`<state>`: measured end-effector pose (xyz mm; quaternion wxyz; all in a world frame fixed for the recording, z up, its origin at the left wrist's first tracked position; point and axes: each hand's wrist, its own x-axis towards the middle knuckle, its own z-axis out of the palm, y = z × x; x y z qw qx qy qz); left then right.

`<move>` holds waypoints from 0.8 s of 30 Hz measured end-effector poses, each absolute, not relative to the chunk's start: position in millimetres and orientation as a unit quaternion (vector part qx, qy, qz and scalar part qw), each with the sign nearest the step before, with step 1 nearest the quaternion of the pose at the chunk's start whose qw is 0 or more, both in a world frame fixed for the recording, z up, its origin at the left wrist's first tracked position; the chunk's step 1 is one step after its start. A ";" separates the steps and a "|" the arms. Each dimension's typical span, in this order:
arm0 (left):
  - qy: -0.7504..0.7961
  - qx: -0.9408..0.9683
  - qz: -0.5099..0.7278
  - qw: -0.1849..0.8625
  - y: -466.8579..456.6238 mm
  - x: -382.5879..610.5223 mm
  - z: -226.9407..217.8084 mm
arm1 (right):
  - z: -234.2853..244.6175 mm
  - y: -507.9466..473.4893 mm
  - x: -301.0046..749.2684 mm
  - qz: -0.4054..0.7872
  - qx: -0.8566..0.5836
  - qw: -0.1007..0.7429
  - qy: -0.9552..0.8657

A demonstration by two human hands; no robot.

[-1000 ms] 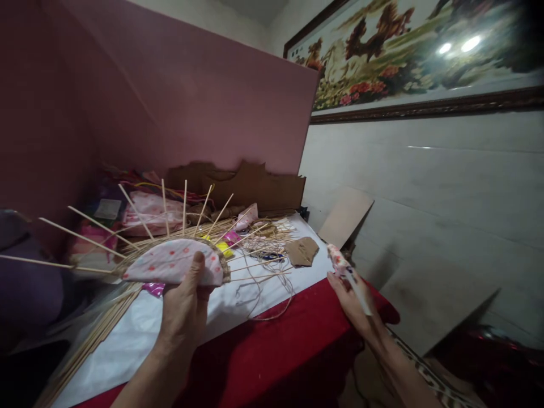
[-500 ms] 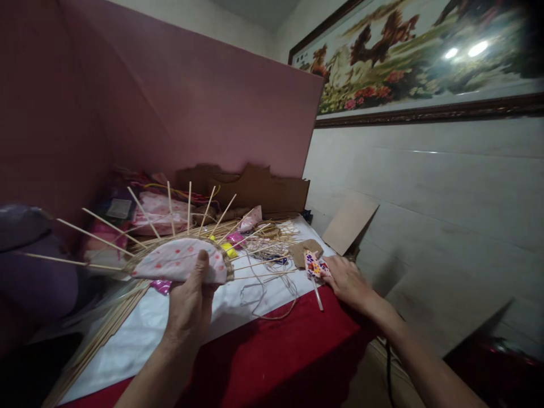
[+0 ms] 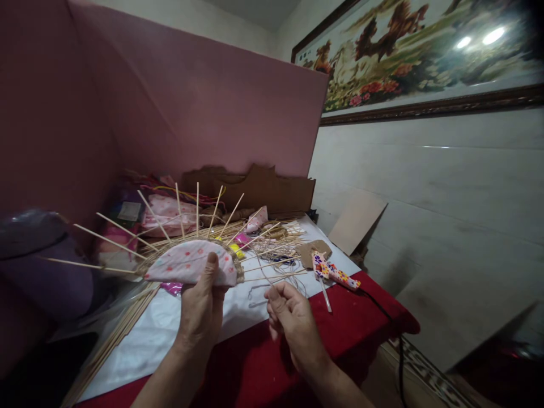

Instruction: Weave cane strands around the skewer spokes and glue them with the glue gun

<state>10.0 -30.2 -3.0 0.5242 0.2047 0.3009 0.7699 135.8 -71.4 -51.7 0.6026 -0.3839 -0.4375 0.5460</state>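
My left hand (image 3: 202, 317) grips a half-round piece covered in pink spotted cloth (image 3: 182, 263), its thumb pressed on the front. Brown twine edges the curved side, and several thin wooden sticks (image 3: 198, 209) fan out from it. Above the front of the table, my right hand (image 3: 293, 320) is closed, thumb and forefinger pinched on a strand of twine (image 3: 262, 271) that runs up toward the sticks. Right of that hand lies a flower-patterned glue gun (image 3: 340, 276) with a clear glue stick (image 3: 326, 297) beside it.
A white sheet (image 3: 140, 334) and red cloth (image 3: 250, 362) cover the table. Bundled sticks (image 3: 114, 340) line its left edge. Cloth scraps, yarn and a cardboard piece (image 3: 306, 252) lie behind. A black cord (image 3: 382, 309) hangs off the right side.
My right hand has left the glue gun, moved left and pinched the twine. The glue gun stays on the table, now fully visible. My left hand still holds the half-round piece.
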 end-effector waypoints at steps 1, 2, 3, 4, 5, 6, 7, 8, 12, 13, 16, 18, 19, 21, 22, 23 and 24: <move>0.303 0.206 0.769 0.524 -30.4 10.6 -2.8 | -53.2 -71.6 134.8 0.547 -0.389 0.606 -0.426; 0.307 0.209 0.767 0.524 -30.7 11.1 -2.6 | -54.2 -72.1 134.3 0.545 -0.393 0.609 -0.422; 0.310 0.211 0.765 0.523 -31.0 11.4 -2.5 | -54.7 -72.9 134.2 0.537 -0.396 0.613 -0.421; 0.311 0.214 0.764 0.523 -31.4 11.6 -2.5 | -54.6 -73.8 134.2 0.526 -0.398 0.620 -0.426; 0.311 0.219 0.763 0.523 -31.8 11.5 -2.7 | -54.2 -74.9 134.3 0.510 -0.398 0.627 -0.433; 0.310 0.223 0.764 0.521 -32.2 11.4 -2.9 | -53.4 -75.9 134.3 0.495 -0.400 0.634 -0.439; 0.310 0.227 0.764 0.519 -32.6 11.2 -3.1 | -52.6 -77.0 134.3 0.482 -0.401 0.638 -0.447; 0.310 0.231 0.763 0.518 -32.8 11.1 -3.3 | -51.7 -78.0 134.2 0.469 -0.404 0.640 -0.455; 0.318 0.234 0.762 0.514 -33.1 11.5 -3.7 | -50.2 -81.4 132.5 0.444 -0.416 0.628 -0.485; 0.318 0.234 0.762 0.514 -33.1 11.7 -3.6 | -50.4 -82.1 131.8 0.445 -0.415 0.626 -0.488; 0.315 0.238 0.762 0.513 -33.0 12.4 -3.2 | -51.9 -83.4 129.8 0.453 -0.411 0.620 -0.492; 0.306 0.243 0.764 0.514 -33.2 12.7 -2.8 | -52.5 -83.6 128.6 0.452 -0.413 0.614 -0.498; 0.300 0.245 0.765 0.514 -33.3 12.8 -2.6 | -52.4 -83.7 128.0 0.450 -0.415 0.612 -0.501; 0.294 0.246 0.767 0.514 -33.6 12.9 -2.3 | -51.3 -84.0 126.9 0.448 -0.417 0.610 -0.504; 0.295 0.245 0.768 0.514 -33.8 13.0 -2.2 | -50.5 -84.2 126.3 0.448 -0.417 0.609 -0.504; 0.298 0.244 0.767 0.513 -34.0 12.9 -2.2 | -49.6 -84.6 125.7 0.450 -0.418 0.608 -0.504; 0.301 0.243 0.767 0.512 -34.1 12.8 -2.3 | -48.6 -85.1 125.1 0.451 -0.418 0.606 -0.504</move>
